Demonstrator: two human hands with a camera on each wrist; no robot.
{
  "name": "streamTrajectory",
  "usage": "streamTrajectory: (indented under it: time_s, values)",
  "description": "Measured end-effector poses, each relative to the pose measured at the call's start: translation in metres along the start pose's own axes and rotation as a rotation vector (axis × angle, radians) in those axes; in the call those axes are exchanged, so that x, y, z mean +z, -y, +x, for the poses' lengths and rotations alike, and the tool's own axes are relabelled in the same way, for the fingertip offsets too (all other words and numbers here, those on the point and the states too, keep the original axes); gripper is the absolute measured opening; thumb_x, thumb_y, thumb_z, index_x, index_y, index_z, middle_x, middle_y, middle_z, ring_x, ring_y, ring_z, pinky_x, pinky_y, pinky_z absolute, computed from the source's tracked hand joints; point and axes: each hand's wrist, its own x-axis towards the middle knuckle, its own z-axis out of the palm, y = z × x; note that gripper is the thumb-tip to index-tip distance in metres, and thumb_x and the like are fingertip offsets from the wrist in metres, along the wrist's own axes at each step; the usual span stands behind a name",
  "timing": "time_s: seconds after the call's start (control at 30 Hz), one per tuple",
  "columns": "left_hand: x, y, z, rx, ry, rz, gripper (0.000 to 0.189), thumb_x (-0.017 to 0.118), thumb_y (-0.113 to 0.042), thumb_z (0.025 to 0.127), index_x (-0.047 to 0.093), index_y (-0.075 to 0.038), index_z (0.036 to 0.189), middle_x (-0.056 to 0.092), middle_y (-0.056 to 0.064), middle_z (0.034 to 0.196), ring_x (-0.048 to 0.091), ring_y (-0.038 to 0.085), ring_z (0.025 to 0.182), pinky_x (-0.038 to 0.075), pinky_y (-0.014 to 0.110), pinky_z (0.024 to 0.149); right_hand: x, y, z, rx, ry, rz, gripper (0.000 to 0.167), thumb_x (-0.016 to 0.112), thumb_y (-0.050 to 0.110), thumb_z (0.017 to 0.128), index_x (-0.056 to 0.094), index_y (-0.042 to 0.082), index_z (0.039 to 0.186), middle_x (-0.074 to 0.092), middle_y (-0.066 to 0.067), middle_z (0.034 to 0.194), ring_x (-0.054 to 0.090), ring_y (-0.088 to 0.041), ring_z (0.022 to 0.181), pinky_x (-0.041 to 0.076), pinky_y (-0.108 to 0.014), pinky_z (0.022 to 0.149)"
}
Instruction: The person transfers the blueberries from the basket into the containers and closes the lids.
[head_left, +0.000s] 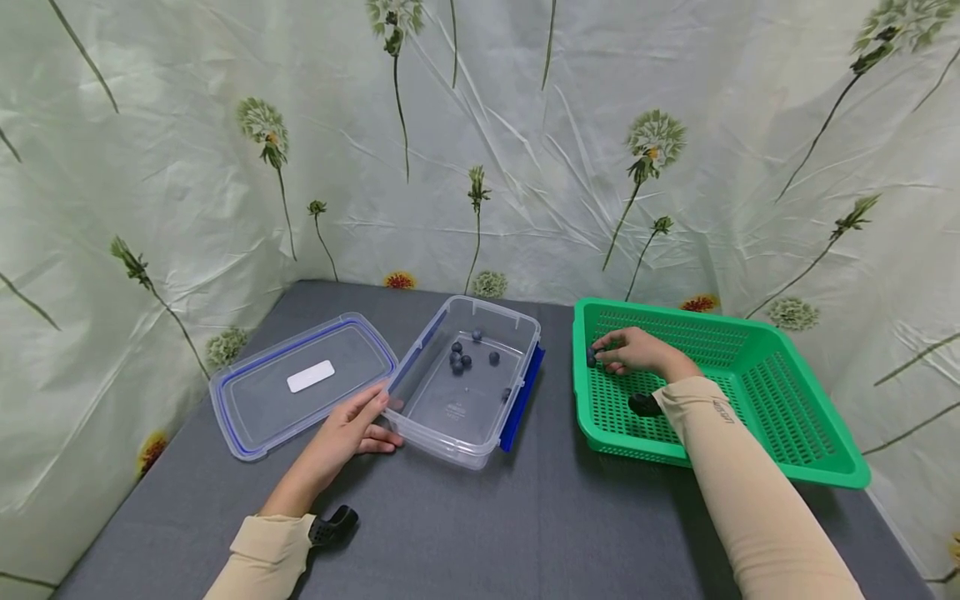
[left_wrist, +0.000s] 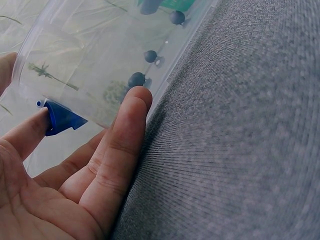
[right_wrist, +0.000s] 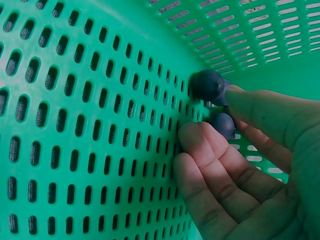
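With the left hand resting open-fingered against the clear plastic box, the right hand is pinching small dark-blue round berries against the green perforated basket's wall, risking one slipping loose or getting squashed.

Basket round right grip: green plastic, perforated, slight sheen. Berries at its fingertips: dark blue, matt, dusty bloom. Container against left grip: clear glossy plastic w/ blue plastic clips. Lid beside it: same clear plastic. Surface: grey woven cloth, matt, rough. Backdrop: creased printed sheet, faint sheen.
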Motion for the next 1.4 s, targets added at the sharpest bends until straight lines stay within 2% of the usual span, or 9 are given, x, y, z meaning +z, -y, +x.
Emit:
streamTrajectory:
  time_s: [0.4,0.9,1.4]
  values:
    - [0.000,0.000,-0.001,0.005,0.004,0.005,0.062,0.043,-0.036,0.118,0.027,-0.004,0.169,0.045,0.037,0.158,0.079,0.014,0.092,0.066,0.027,0.082,0.002,0.000,0.000,-0.007,-0.013,0.010,0.043,0.062,0.013,0.110,0.056,-0.010,0.146,0.072,-0.004,0.093,0.064,-0.012,0.082,0.057,-0.028,0.074]
    - [0.001,-0.006,-0.004,0.005,0.010,-0.009,0.062,0.044,-0.034,0.118,0.027,-0.002,0.169,0.045,0.037,0.157,0.079,0.012,0.091,0.066,0.028,0.083,0.002,0.002,-0.005,0.006,-0.021,0.000,0.039,0.061,0.013,0.110,0.059,-0.009,0.142,0.073,-0.007,0.094,0.064,-0.014,0.082,0.057,-0.030,0.074]
    - [0.000,0.000,-0.001,-0.015,-0.003,-0.006,0.062,0.045,-0.037,0.118,0.028,-0.005,0.169,0.045,0.036,0.158,0.079,0.013,0.091,0.066,0.028,0.083,-0.002,0.012,-0.015,-0.058,-0.021,-0.014,0.040,0.061,0.013,0.110,0.056,-0.011,0.142,0.072,-0.011,0.094,0.063,-0.017,0.082,0.057,-0.033,0.075]
